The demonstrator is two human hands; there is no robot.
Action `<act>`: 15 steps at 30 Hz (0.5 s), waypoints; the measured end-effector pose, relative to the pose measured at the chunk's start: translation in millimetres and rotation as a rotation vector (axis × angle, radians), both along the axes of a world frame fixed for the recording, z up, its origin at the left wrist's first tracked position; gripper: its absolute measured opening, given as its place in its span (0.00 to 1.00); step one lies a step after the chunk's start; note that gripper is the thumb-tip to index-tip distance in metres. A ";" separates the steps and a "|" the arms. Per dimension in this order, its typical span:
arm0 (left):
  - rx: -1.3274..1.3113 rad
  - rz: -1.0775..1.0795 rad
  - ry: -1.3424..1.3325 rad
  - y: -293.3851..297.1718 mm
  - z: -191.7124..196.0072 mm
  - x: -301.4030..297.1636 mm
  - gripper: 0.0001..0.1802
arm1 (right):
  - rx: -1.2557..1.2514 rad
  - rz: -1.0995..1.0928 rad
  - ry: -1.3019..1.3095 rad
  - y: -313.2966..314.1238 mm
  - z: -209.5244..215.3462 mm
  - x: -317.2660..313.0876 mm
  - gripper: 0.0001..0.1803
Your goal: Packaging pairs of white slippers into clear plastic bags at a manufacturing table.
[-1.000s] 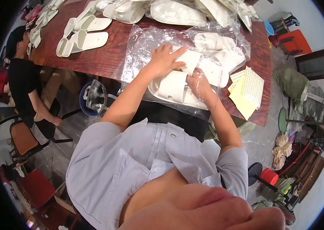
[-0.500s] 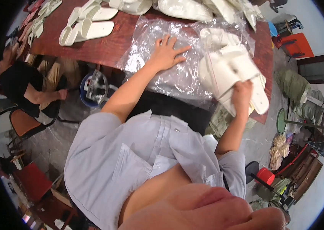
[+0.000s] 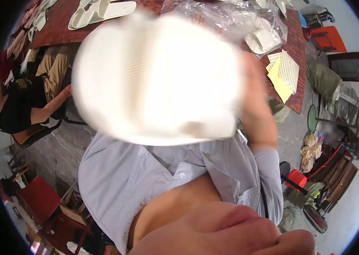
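A large white blur of slippers (image 3: pixel 162 80) fills the middle of the head view, lifted close and smeared by motion. At their right end my right hand (image 3: pixel 254 93) grips them, its fingers partly hidden and blurred. Of my left hand (image 3: pixel 197 18), only a hint of fingertips shows above the slippers, over the clear plastic bag (image 3: pixel 186 7); the rest is hidden behind them. Another white slipper (image 3: pixel 264 40) lies in clear plastic on the table, to the right of the bag.
The dark red wooden table (image 3: pixel 54 34) carries more white slippers (image 3: pixel 103 12) at its far left. Yellow and white label sheets (image 3: pixel 283 76) lie near its right edge. A person in black (image 3: pixel 22 100) sits at the left. A green stand (image 3: pixel 312 118) stands on the right.
My right hand has lifted the slippers from the table, up and leftward toward the head. They now cover my left hand, which lay spread on the plastic. The label sheets are uncovered.
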State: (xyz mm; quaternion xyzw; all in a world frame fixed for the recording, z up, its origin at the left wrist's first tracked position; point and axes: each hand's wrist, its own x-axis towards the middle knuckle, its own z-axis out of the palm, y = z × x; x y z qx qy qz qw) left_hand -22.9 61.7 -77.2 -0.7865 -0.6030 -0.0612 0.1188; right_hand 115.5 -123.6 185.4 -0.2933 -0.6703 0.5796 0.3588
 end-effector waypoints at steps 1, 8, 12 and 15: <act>0.016 -0.021 -0.059 -0.2 1.9 -0.9 0.25 | 0.090 0.190 0.117 9.4 -31.7 -40.1 0.10; -0.025 -0.047 -0.105 8.9 13.2 0.5 0.32 | 0.189 0.005 -0.119 49.5 -102.9 -207.4 0.15; -0.029 0.016 -0.070 15.4 6.3 6.7 0.35 | 0.240 -0.229 -0.206 105.1 -111.0 -200.8 0.15; 0.121 0.200 -0.516 27.9 -20.5 17.3 0.32 | 0.184 -0.297 -0.102 151.7 -97.0 -174.1 0.19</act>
